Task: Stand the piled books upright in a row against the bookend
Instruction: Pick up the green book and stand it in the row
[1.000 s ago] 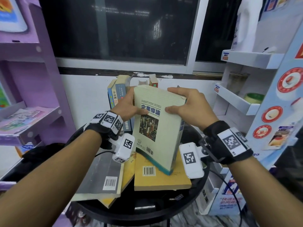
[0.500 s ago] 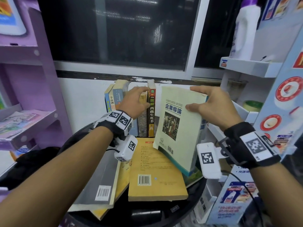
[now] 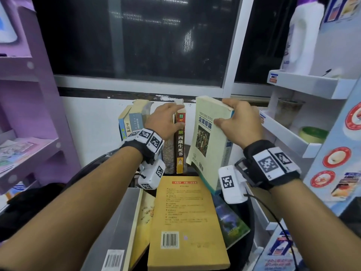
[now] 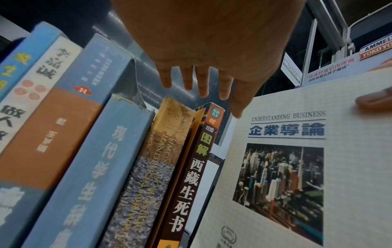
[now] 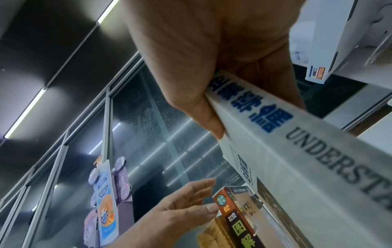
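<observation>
My right hand (image 3: 236, 122) grips the top edge of a pale book titled Understanding Business (image 3: 211, 145), thumb on the cover. The book hangs nearly upright, slightly tilted, just right of the standing row of books (image 3: 132, 122) at the back of the round black table (image 3: 245, 251). A narrow gap separates it from the row's last book, a red-brown spine (image 3: 179, 151). My left hand (image 3: 166, 120) lies open over the row's tops, thumb by that spine (image 5: 229, 211). A yellow book (image 3: 185, 218), a grey book (image 3: 117, 227) and others lie piled flat in front. No bookend is visible.
A white shelf rack (image 3: 293, 133) stands close on the right of the held book, with a white bottle (image 3: 304, 36) on top. A purple shelf unit (image 3: 29, 153) is at the left. A white wall and a dark window (image 3: 136, 45) stand behind the row.
My left hand let go of the pale book and moved onto the row's tops. My right hand carried the book back and to the right, turning it more upright beside the row.
</observation>
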